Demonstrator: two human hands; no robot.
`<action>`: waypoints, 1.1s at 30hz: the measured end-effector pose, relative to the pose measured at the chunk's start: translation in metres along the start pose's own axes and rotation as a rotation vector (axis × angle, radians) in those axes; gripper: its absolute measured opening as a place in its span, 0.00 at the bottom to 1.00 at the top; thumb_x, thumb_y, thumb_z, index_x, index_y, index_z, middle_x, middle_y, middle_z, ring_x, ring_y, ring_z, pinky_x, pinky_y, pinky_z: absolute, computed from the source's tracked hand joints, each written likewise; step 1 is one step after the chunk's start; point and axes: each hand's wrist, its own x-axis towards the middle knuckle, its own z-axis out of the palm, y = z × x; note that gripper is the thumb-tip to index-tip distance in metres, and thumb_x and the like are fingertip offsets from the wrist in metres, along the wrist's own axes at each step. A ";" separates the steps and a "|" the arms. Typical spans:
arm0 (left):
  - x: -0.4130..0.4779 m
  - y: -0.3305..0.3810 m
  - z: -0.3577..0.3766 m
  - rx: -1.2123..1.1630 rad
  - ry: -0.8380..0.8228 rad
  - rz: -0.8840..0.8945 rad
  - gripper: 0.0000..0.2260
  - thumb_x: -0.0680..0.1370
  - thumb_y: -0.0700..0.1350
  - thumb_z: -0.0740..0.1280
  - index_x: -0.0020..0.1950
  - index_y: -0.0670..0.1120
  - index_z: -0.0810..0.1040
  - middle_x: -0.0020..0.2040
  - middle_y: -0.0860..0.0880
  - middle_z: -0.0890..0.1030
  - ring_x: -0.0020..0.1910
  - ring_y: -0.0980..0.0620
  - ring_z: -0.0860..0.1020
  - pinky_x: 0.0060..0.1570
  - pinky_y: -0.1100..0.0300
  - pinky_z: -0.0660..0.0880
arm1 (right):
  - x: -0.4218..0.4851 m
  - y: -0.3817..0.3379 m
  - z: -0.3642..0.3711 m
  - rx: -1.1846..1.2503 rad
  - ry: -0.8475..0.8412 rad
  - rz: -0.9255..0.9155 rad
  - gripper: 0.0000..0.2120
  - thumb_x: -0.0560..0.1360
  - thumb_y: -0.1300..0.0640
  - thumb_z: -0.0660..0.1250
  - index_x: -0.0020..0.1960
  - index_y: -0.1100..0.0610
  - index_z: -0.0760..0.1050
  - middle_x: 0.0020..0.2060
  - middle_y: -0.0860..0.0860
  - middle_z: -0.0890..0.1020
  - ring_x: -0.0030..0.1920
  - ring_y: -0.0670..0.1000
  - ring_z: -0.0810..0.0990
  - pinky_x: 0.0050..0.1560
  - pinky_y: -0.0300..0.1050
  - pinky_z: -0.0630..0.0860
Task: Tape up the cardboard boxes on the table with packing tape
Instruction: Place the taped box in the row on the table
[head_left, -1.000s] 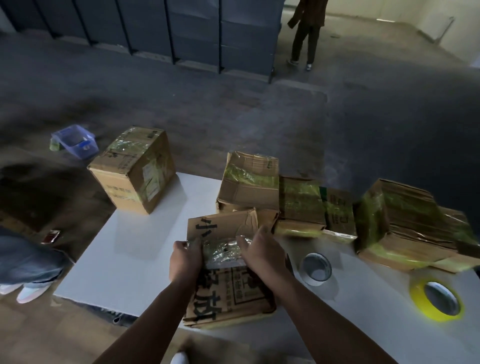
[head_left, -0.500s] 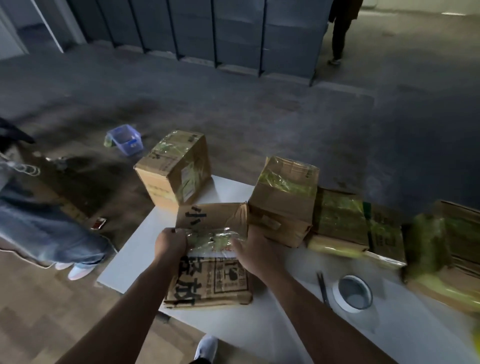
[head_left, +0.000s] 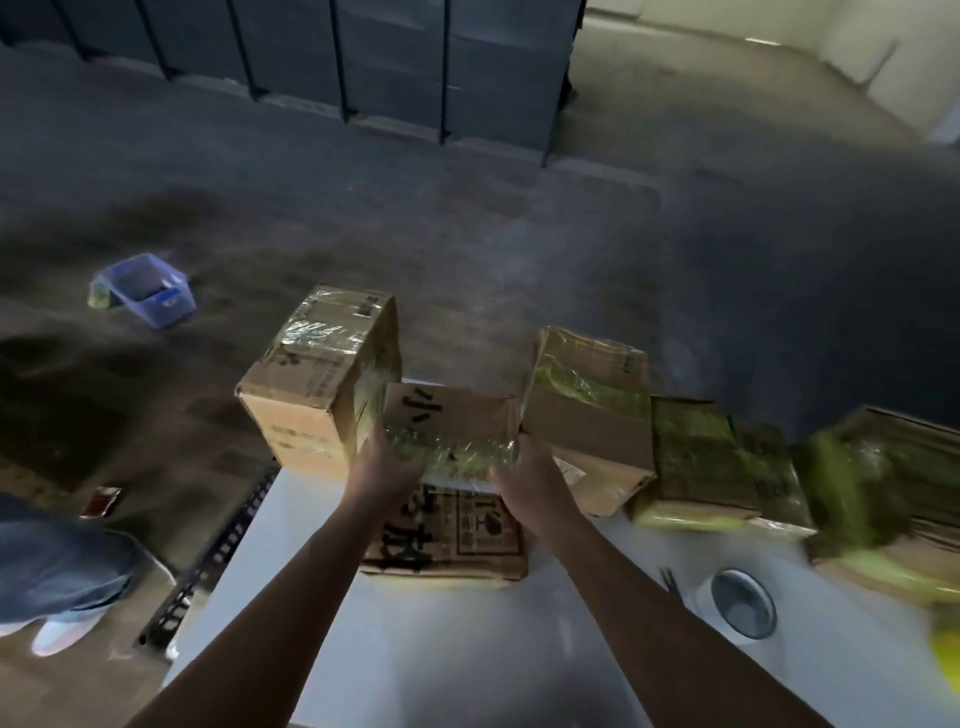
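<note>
Here, both hands are on one printed box (head_left: 457, 415) at the far middle of the white table (head_left: 415, 649). The left hand (head_left: 382, 475) grasps its upper left corner and the right hand (head_left: 524, 483) its upper right corner. The fingertips of both are hidden behind the box. A crinkled band of clear tape crosses the top edge between the hands. The front face with large black characters faces the camera.

A taller taped box (head_left: 317, 379) stands just beside it on the left, at the table's far corner. Three more boxes (head_left: 587, 410) wrapped in yellow-green tape run off to the right in a row. The last one is blurred.

A tape roll (head_left: 740, 605) lies flat on the table near the right forearm, with a thin dark tool (head_left: 672, 584) just beside it.

On the floor there is a blue plastic bin (head_left: 148, 288) far left and a perforated metal bar (head_left: 208, 561) by the table edge. A second person's trouser leg and pale shoe (head_left: 57, 631) are also there.
</note>
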 end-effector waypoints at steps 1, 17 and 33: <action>0.005 0.002 0.002 0.014 -0.041 0.049 0.32 0.71 0.39 0.71 0.73 0.45 0.63 0.58 0.44 0.78 0.53 0.45 0.77 0.52 0.50 0.77 | 0.000 0.000 -0.001 -0.016 0.028 0.005 0.21 0.78 0.55 0.61 0.70 0.58 0.65 0.64 0.57 0.71 0.60 0.57 0.74 0.57 0.50 0.74; 0.051 0.015 0.006 0.330 -0.010 0.446 0.33 0.74 0.32 0.67 0.77 0.41 0.59 0.77 0.37 0.56 0.74 0.36 0.60 0.65 0.44 0.70 | 0.011 -0.012 -0.001 -0.258 0.167 -0.112 0.19 0.77 0.62 0.58 0.68 0.60 0.68 0.61 0.59 0.72 0.56 0.57 0.75 0.50 0.45 0.73; 0.048 -0.006 0.043 0.983 -0.326 0.623 0.34 0.80 0.56 0.61 0.79 0.57 0.44 0.80 0.50 0.47 0.78 0.43 0.43 0.72 0.34 0.43 | 0.026 0.028 -0.033 -1.057 0.219 0.003 0.16 0.68 0.61 0.71 0.56 0.58 0.77 0.46 0.54 0.81 0.45 0.54 0.81 0.43 0.44 0.77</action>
